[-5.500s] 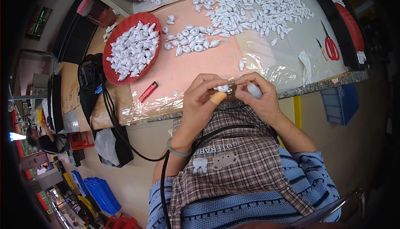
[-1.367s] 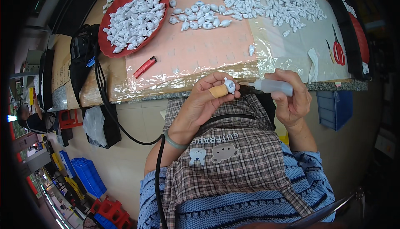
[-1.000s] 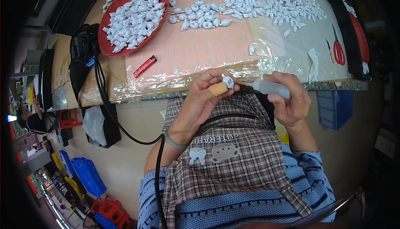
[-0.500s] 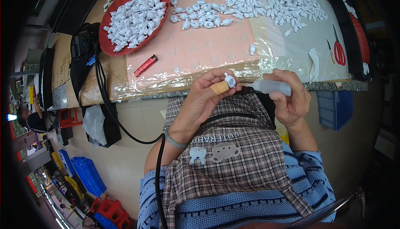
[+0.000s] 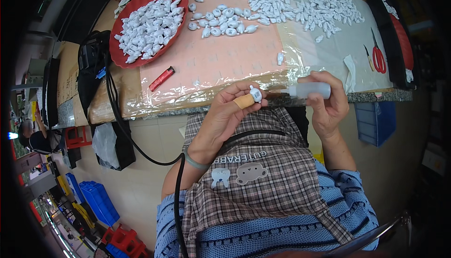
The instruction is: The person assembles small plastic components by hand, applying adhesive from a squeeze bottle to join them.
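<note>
From where I stand, with twelve o'clock straight ahead of the worker, the left hand (image 5: pixel 221 117) pinches a small white figure (image 5: pixel 255 95) between its fingers, over the near edge of the desk (image 5: pixel 394 94); a tan cover (image 5: pixel 244 101) wraps the thumb. At the figure's three o'clock, the right hand (image 5: pixel 327 107) has its fingers curled around a translucent squeeze bottle (image 5: pixel 312 89), tipped on its side, nozzle pointing to nine; whether the fine tip touches anything I can't tell. From the held figure, a single white piece (image 5: pixel 280 58) lies at one o'clock, a loose cluster of rounded white pieces (image 5: pixel 222 22) near eleven, a red lighter (image 5: pixel 162 78) toward ten, and beyond it a scalloped red bowl (image 5: pixel 117 53) full of white pieces. Red-handled scissors (image 5: pixel 378 59) lie around two.
</note>
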### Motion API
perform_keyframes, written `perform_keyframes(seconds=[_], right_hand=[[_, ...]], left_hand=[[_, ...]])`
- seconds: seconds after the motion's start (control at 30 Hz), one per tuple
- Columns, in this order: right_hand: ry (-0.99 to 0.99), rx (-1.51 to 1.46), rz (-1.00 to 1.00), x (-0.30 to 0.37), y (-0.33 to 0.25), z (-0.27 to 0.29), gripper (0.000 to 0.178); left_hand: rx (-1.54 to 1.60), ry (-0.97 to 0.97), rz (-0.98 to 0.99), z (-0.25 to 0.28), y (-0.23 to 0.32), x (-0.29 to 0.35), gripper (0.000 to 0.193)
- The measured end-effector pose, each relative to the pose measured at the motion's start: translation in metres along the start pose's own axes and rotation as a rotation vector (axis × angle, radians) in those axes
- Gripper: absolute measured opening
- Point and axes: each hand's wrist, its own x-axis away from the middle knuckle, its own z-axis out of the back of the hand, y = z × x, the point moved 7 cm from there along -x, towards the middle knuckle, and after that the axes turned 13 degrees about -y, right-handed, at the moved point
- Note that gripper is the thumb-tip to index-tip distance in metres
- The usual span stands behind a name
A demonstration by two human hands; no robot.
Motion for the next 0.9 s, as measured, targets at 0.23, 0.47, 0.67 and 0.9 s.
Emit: perform_keyframes(seconds=[0.23,0.47,0.67,0.9], right_hand=[[0.136,-0.487,-0.323,-0.011,0.06,0.021,0.031],[-0.027,-0.586,-0.511,-0.021,0.081,0.007,0.029],[-0.189,-0.05,-0.411,-0.052,0.08,-0.002,0.023],[-0.312,0.425,-0.326,-0.064,0.071,-0.014,0.022]], left_hand=[[-0.022,0.034,0.007,0.001,0.003,0.003,0.023],[-0.018,0.014,0.002,0.001,0.003,0.001,0.024],[-0.016,-0.027,-0.006,0.005,0.001,0.002,0.026],[-0.018,-0.028,-0.004,0.005,0.001,0.002,0.025]])
